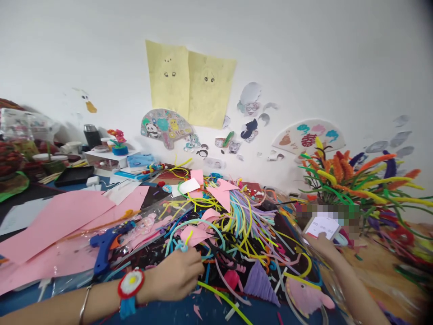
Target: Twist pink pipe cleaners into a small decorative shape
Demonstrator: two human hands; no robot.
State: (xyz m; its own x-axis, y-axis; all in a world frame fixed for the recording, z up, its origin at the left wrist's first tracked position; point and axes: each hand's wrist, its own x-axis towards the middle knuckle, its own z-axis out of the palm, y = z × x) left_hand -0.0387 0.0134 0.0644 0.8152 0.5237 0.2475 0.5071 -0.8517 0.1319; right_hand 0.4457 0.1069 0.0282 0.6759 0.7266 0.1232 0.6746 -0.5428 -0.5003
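Note:
In the lower middle of the head view, my left hand (pixel 179 273) is closed, fingers curled; what they hold, if anything, is hidden. A light blue pipe cleaner curl (pixel 181 246) lies just beyond the knuckles, beside a pink paper piece (pixel 194 235). By the fingertips runs a yellow-green pipe cleaner (pixel 225 298). At the right, my right hand (pixel 321 246) grips the lower end of a phone (pixel 323 224), a finger over its lit screen, which shows timer digits. Around the hands spread heaped pipe cleaners (pixel 248 216) and a purple pipe-cleaner triangle (pixel 260 282).
A blue glue gun (pixel 104 246) lies left of my left hand, near large pink sheets (pixel 64 214). Bundled pipe-cleaner flowers (pixel 345 176) stand at the right. Behind the table, the wall (pixel 304 58) carries yellow drawings (pixel 209 97) and paper fans (pixel 309 137).

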